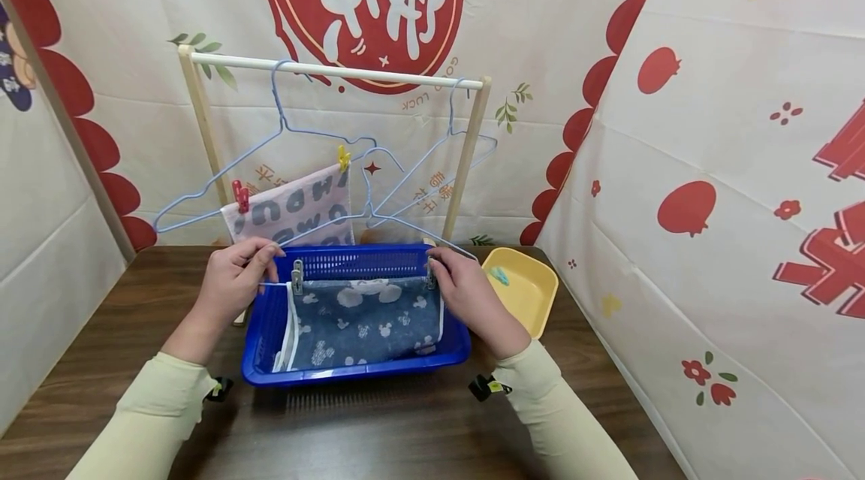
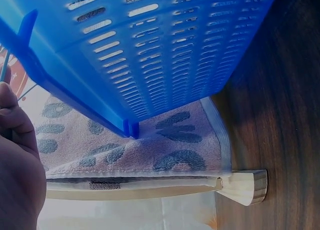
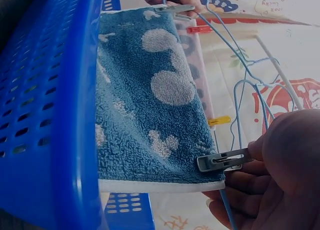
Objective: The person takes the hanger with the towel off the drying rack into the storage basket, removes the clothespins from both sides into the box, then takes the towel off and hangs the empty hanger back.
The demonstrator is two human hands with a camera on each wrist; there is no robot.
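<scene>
A dark blue towel (image 1: 368, 322) with pale mouse-head shapes hangs from a light blue wire hanger (image 1: 331, 223), its lower part inside a blue plastic basket (image 1: 351, 372). A grey clothespin (image 1: 297, 277) fastens its left corner. My left hand (image 1: 236, 273) holds the hanger's left end between thumb and fingers, just outside that clothespin. At the other corner, my right hand (image 1: 466, 288) pinches a second grey clothespin (image 3: 222, 161), whose jaws bite the towel's edge by the hanger wire. The left fingertips are mostly cut off in the left wrist view.
Behind the basket stands a rack with a white bar (image 1: 378, 75). From it hang a hanger with a pink towel (image 1: 304, 209), held by red (image 1: 240, 196) and yellow clothespins (image 1: 344, 158), and another hanger (image 1: 451, 131). A yellow tray (image 1: 534, 292) with a teal clip (image 1: 500, 275) sits right.
</scene>
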